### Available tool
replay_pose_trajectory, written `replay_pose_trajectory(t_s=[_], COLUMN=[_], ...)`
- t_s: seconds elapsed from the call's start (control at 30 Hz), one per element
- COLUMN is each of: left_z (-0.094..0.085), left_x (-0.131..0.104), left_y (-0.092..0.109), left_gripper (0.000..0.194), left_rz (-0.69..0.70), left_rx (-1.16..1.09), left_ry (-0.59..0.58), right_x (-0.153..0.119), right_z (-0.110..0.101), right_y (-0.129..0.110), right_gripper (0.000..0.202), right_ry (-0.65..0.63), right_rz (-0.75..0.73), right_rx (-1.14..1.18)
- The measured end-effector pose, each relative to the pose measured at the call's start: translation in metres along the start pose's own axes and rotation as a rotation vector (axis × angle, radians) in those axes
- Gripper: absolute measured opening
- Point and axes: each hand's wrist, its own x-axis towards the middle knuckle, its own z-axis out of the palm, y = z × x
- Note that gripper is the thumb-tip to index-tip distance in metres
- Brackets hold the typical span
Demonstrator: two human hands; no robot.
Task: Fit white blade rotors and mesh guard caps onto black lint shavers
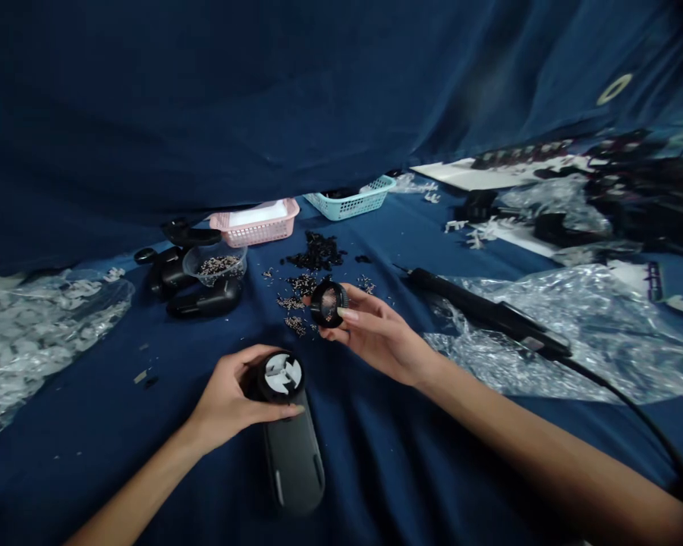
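Observation:
My left hand [228, 394] is closed around the head of a dark handheld device [296, 462], whose long body points toward me. A round end with white, blade-like parts [283, 374] faces up between thumb and fingers. Up and to the right, my right hand [376, 326] pinches a black ring [328, 303] by its edge. Through the ring's opening some of the small screws behind it show. The ring and the device are apart. Loose screws [294, 326] lie on the blue cloth just left of the ring.
An electric screwdriver [489, 311] with a cable lies on clear plastic wrap [603, 334] at right. Small black parts [317, 252], a bowl of screws [216, 265], black housings [205, 299], a pink basket [262, 230] and a turquoise basket [356, 205] stand beyond. A bag of white parts [45, 326] is at left.

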Motion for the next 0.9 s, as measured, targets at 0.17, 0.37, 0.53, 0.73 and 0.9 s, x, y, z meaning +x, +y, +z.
replay_pose_trajectory(t_s=[0.17,0.37,0.53,0.73,0.9], left_z=[0.000,0.006,0.020,0.030,0.035], left_x=[-0.011,-0.023,-0.025,-0.025,-0.029], left_y=[-0.001,-0.007,0.007,0.020,0.002], left_gripper=[0.058,0.063,0.072,0.046,0.049], left_rz=[-0.038,-0.175,-0.519,-0.534,-0.434], left_rx=[-0.528,-0.733,-0.828,-0.858,-0.704], left_ry=[-0.039,0.023,0.187,0.265,0.315], right_x=[-0.001,-0.006,-0.011,-0.012,-0.015], right_z=[0.002,0.005,0.012,0.011,0.015], right_y=[-0.001,0.001,-0.003,-0.003,-0.006], right_gripper=[0.050,0.057,0.058,0.062,0.065], right_ry=[-0.096,-0.197,-0.232,-0.289,-0.325], right_rz=[0.023,-0.025,-0.094,-0.222,-0.304], right_rx=[-0.050,-0.344,-0.586,-0.847,-1.046])
